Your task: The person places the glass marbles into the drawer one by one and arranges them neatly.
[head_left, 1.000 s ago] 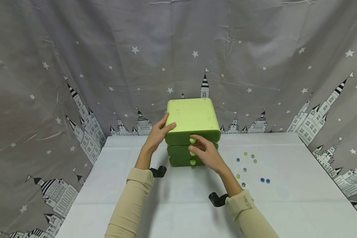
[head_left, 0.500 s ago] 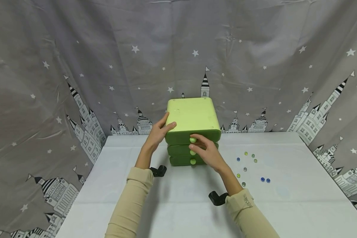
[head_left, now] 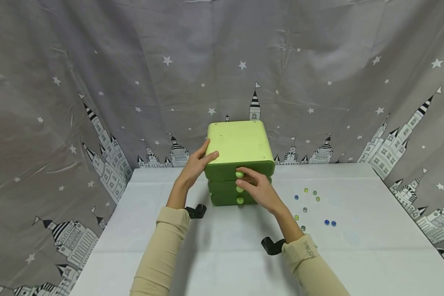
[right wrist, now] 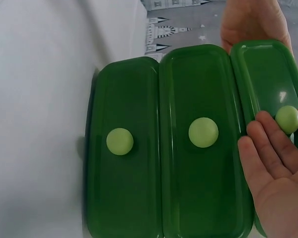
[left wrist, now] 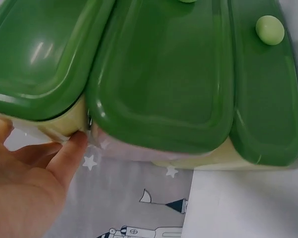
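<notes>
The cabinet (head_left: 240, 142) stands near the back edge of the table (head_left: 385, 250), about midway between its left and right edges, with its three green drawer fronts (right wrist: 203, 193) turned toward the person. The left hand (head_left: 195, 168) touches the upper left side of the cabinet, its thumb apart from the fingers: the thumb lies over the top's left edge near the front corner, while the fingers, nearly straight, reach back along the side. The right hand (head_left: 258, 189) is in front of the top drawer and pinches the top knob (head_left: 239, 174), which sits between its digits; the other fingers lie close together in front of the drawers. Just below that grasp are the middle knob (right wrist: 203, 132) and the bottom knob (right wrist: 119, 142), both untouched. To the right of the cabinet, between it and the table's right edge, lie nine small beads (head_left: 305, 209) in blue, yellow, green and clear or grey; two blue ones sit side by side, nearest the right edge. Beige sleeves (head_left: 160, 250) come in over the front edge, and a black camera (head_left: 196, 211) is worn at each wrist. Behind the back edge hangs a grey curtain (head_left: 240, 37) printed with stars and castles.
</notes>
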A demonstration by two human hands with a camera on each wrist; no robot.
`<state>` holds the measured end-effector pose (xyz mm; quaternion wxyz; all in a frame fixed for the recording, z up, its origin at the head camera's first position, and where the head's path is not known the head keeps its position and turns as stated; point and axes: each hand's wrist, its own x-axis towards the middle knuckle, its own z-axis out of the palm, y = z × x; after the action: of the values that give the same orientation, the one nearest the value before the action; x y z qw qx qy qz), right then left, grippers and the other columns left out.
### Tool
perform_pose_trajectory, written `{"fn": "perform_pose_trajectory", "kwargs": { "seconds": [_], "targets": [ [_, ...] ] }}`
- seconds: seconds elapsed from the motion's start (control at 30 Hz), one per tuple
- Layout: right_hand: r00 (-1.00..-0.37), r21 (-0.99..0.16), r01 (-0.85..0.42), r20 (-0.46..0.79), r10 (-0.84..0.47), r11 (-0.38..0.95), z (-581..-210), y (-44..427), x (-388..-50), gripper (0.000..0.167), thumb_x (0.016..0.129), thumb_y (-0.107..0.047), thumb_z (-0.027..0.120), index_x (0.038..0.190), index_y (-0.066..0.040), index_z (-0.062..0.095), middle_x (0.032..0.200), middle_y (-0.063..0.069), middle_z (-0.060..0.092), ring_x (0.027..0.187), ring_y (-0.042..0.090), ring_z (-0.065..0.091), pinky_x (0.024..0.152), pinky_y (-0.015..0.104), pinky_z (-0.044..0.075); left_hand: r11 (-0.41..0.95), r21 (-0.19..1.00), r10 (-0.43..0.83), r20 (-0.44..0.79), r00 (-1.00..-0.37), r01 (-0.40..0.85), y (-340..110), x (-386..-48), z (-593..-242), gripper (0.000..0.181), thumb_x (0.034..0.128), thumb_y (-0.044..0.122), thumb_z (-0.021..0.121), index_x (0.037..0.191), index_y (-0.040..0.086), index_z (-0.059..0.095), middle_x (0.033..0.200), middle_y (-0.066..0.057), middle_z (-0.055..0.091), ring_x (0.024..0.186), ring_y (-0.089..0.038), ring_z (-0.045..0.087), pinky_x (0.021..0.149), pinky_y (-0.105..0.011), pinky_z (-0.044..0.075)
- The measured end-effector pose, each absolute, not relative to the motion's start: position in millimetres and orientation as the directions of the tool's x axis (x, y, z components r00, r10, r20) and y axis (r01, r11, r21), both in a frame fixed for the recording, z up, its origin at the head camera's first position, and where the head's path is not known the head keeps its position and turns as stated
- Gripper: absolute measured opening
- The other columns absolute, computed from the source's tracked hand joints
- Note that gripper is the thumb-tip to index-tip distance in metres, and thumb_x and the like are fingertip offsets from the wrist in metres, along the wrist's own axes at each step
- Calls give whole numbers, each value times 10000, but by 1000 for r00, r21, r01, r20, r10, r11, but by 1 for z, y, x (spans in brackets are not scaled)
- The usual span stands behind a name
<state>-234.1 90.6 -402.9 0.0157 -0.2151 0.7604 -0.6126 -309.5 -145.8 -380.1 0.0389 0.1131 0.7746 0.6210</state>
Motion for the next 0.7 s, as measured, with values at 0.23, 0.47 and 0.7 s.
{"fn": "perform_pose_trajectory", "kwargs": {
  "seconds": [0.23, 0.47, 0.7],
  "targets": [
    [-896, -942, -301, 225, -383, 150, -401, 94, -229, 448, 992, -212, 615, 1394, -26, 547, 1267, 188, 617, 1104, 265, 619, 929, 435, 501, 190, 978, 293, 32, -956, 91, -152, -312, -378, 770, 974, 428, 616, 1581, 310, 158, 1629, 81, 77, 1481, -183, 129, 1139, -508, 264],
    [-890, -948, -284, 207, -407, 140, -404, 97, -222, 446, 991, -218, 621, 1395, -43, 554, 1309, 163, 601, 1146, 257, 603, 929, 442, 497, 174, 982, 323, 14, -946, 74, -151, -303, -365, 759, 1005, 320, 593, 1590, 222, 119, 1634, 24, 40, 1485, -209, 104, 1139, -481, 276],
    [-869, -948, -288, 197, -454, 139, -403, 103, -212, 463, 991, -225, 618, 1409, -43, 540, 1328, 164, 589, 1152, 324, 601, 925, 431, 505, 187, 979, 319, 14, -948, 77, -147, -289, -350, 750, 1014, 297, 577, 1594, 165, 120, 1639, -10, 53, 1485, -233, 122, 1138, -487, 278]
  ]
}}
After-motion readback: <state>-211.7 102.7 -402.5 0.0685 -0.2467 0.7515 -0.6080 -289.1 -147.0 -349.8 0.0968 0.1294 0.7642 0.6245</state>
